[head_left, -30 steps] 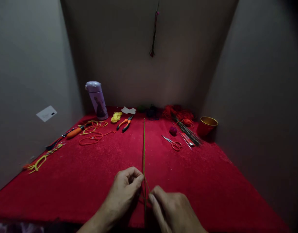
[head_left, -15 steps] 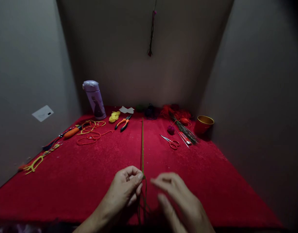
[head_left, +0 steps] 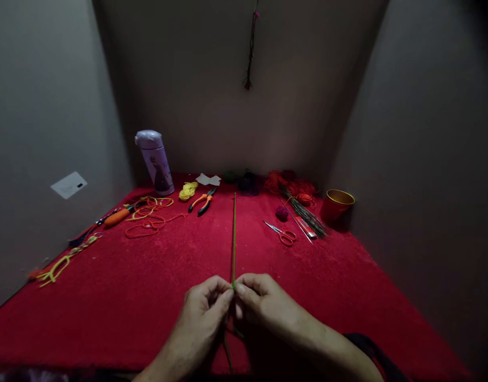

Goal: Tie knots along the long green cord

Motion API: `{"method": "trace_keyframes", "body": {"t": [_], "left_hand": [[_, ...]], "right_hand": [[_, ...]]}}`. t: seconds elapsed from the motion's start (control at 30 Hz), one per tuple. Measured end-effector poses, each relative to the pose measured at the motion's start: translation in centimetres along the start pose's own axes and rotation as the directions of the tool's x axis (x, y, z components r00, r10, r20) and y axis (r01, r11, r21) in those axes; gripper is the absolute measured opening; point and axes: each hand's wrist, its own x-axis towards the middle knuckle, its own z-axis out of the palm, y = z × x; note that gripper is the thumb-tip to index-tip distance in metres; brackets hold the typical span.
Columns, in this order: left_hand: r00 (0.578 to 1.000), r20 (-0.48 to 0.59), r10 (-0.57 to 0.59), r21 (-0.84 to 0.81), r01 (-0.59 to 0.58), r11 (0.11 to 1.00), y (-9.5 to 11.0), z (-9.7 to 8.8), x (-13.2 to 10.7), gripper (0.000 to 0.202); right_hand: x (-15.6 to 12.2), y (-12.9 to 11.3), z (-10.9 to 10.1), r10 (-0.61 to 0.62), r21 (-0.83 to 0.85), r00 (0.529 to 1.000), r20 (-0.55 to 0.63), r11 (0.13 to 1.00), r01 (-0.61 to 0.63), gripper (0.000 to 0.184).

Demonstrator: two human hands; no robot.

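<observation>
A: Where are the hands?

B: Close together near the front of the tabletop (head_left: pixel 327 289). The left hand (head_left: pixel 200 315) has thumb and forefinger pinched on the green cord (head_left: pixel 234 239); the right hand (head_left: pixel 268 303) pinches it from the other side, fingertips nearly meeting.

A: So neither is spread wide?

B: No, both are drawn in narrow. How the strands pass between the fingers is hidden.

A: And the cord itself?

B: It runs straight from the fingertips toward the back, along the middle of the tabletop. Thin ends trail below the hands toward the front edge.

A: What lies to the right of it?

B: The scissors (head_left: pixel 286 236), tips toward the cord. Past them are a purple ball (head_left: pixel 281 213), a bundle of stems (head_left: pixel 307 215) and some red yarn (head_left: pixel 297 187), with a cup (head_left: pixel 335 208) farther right.

A: And to the left?

B: The pliers (head_left: pixel 203 201), handles apart, with yellow yarn (head_left: pixel 188 191) just beside them. The bottle (head_left: pixel 156 167) stands near the back, leaning a little in this view. A card (head_left: pixel 69 185) is on the side wall (head_left: pixel 49 106).
</observation>
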Motion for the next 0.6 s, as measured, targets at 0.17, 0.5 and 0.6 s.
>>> {"method": "trace_keyframes", "body": {"t": [0.17, 0.5, 0.6], "left_hand": [[0.997, -0.034, 0.075, 0.226, -0.066, 0.972, -0.4, -0.3, -0.3, 0.022], [0.924, -0.082, 0.374, 0.678, -0.224, 0.7, -0.8, -0.7, -2.1, 0.016], [0.847, 0.009, 0.532, 0.785, -0.336, 0.521, -1.6, -0.7, -3.2, 0.018]], "right_hand": [[-0.1, 0.5, 0.2, -0.141, -0.274, 0.98, -0.143, 0.957, 0.098, 0.026], [0.7, 1.1, 0.5, -0.036, -0.067, 0.992, -0.124, 0.997, 0.028, 0.031], [0.7, 1.5, 0.8, 0.033, 0.141, 0.999, -0.029, 0.99, -0.029, 0.03]]}}
